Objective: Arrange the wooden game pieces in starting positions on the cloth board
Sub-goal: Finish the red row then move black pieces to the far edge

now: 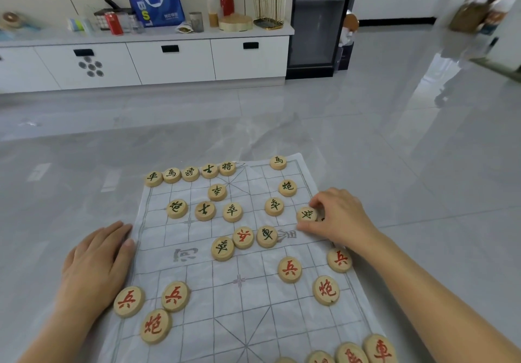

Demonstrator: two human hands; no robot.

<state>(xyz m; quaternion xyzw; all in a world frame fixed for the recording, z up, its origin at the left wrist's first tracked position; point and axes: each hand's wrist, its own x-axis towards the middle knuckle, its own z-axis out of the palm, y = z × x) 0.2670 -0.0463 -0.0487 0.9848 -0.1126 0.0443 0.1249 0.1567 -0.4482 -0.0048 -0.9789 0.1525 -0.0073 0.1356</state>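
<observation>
Head view: right hand [341,219] pinches a round green-lettered wooden piece [306,214] at the right edge of the white cloth board [253,306]; left hand [98,261] lies flat on its left edge. Judged about half arranged; centre pieces [243,237] not yet placed.

**Characters on the game pieces**

We are reading dark 車, 馬, 士 and 將 along the far row of pieces [191,173], 炮 on the dark cannon piece [287,187], red 兵 on the soldier piece [129,301] and red 車 on the near chariot piece [379,351]. The blue bag [155,2] is showing white letters we are not making out.
</observation>
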